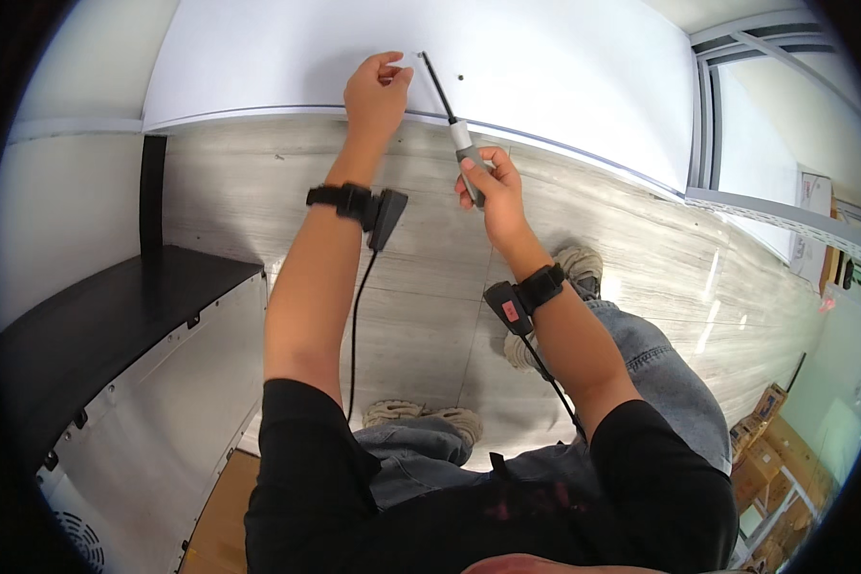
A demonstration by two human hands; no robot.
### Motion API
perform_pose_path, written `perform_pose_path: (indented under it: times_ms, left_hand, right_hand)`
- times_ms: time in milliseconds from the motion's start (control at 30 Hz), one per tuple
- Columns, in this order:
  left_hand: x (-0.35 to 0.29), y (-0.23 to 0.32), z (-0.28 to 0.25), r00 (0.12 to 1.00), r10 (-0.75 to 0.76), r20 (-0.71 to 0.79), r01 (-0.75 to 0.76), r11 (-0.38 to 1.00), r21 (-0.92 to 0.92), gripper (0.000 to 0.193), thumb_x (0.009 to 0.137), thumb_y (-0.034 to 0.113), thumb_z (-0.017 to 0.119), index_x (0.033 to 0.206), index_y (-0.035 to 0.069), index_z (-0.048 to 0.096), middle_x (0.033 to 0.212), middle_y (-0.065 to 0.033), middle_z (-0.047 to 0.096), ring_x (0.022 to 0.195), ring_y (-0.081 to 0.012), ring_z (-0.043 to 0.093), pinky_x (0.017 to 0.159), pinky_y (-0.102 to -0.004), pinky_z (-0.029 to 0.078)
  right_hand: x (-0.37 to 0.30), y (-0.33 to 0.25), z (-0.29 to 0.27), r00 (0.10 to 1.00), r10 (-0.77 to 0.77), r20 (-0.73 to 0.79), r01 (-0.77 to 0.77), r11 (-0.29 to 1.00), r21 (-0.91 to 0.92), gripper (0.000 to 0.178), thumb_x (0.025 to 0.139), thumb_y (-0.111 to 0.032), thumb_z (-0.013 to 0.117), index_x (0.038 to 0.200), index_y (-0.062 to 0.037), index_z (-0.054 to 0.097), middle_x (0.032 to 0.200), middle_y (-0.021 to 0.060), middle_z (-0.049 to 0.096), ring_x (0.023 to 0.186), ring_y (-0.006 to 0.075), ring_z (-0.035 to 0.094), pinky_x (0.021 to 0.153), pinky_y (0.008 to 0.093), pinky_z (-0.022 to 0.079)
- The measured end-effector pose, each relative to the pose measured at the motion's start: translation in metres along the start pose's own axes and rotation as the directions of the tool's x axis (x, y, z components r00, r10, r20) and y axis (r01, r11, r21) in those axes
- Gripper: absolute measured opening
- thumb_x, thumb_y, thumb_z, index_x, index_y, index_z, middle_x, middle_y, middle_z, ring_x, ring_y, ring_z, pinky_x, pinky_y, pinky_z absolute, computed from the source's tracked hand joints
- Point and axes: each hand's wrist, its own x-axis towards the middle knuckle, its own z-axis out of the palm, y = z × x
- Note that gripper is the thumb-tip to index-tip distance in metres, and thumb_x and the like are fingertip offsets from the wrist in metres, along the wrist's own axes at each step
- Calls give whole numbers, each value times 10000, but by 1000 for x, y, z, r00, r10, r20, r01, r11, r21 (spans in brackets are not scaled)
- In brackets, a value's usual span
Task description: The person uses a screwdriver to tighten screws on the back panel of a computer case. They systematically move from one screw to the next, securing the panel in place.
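My right hand (491,187) is wrapped round the grey handle of a screwdriver (439,88). Its long dark shaft points up and to the left, and its tip meets or hovers just over a white panel (574,67). Close to the left of that tip is my left hand (377,96), its fingers curled in toward the thumb. Whatever the left fingers hold, if anything, is too small to make out. To the right of the shaft, a small dark spot or hole (460,77) shows on the panel.
A black shelf (124,297) on a pale metal cabinet stands at the left. Grey metal framing (708,124) borders the panel's right end. Cardboard boxes (758,469) are at the lower right. Cables (356,325) run from both wrist straps. My shoes rest on the wood-look floor (411,306).
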Motion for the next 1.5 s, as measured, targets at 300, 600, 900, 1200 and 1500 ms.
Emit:
perform_pose_path:
  times_ms: [300, 600, 900, 1200, 1500]
  left_hand:
    - [37, 1, 37, 998, 42, -39, -14, 837, 547, 201, 821, 253, 643, 961, 114, 678, 873, -39, 680, 818, -218, 635, 735, -353, 494]
    - [-74, -35, -38, 928, -371, 20, 174, 386, -906, 136, 918, 123, 532, 1007, 22, 508, 964, -104, 594, 888, -252, 617, 770, -346, 534]
    - [-238, -112, -191, 743, -652, -154, -91, 130, -987, 123, 969, 135, 413, 1005, 50, 495, 989, -109, 599, 870, -235, 613, 775, -350, 544]
    - [-379, -147, -241, 535, -799, -275, -267, 149, -952, 150, 967, 139, 423, 973, 24, 519, 963, -108, 594, 898, -261, 607, 861, -406, 536]
    - [-413, -173, -231, 457, -866, -204, -246, 97, -964, 166, 970, 115, 410, 1025, -16, 495, 1028, -140, 572, 979, -275, 597, 898, -403, 532]
  right_hand:
    - [4, -14, -43, 996, -15, -87, 13, 1000, -22, 197, 859, -212, 640, 928, -83, 508, 647, 38, 556, 532, 99, 498, 471, 238, 388]
    - [-19, 28, 3, 979, 50, 197, 12, 954, -299, 167, 850, -173, 635, 947, -64, 553, 710, 27, 587, 619, 85, 539, 502, 222, 397]
    - [-82, 102, 102, 768, 389, 508, -26, 813, -582, 167, 811, -172, 666, 896, -60, 576, 689, 22, 584, 599, 75, 524, 486, 216, 371]
    - [-117, 150, 146, 513, 576, 637, 213, 633, -744, 160, 790, -185, 664, 869, -79, 574, 682, 10, 577, 599, 77, 510, 486, 234, 353]
    - [-128, 176, 141, 495, 677, 545, 180, 533, -827, 233, 750, -230, 695, 844, -53, 575, 654, 31, 569, 570, 102, 531, 473, 261, 367]
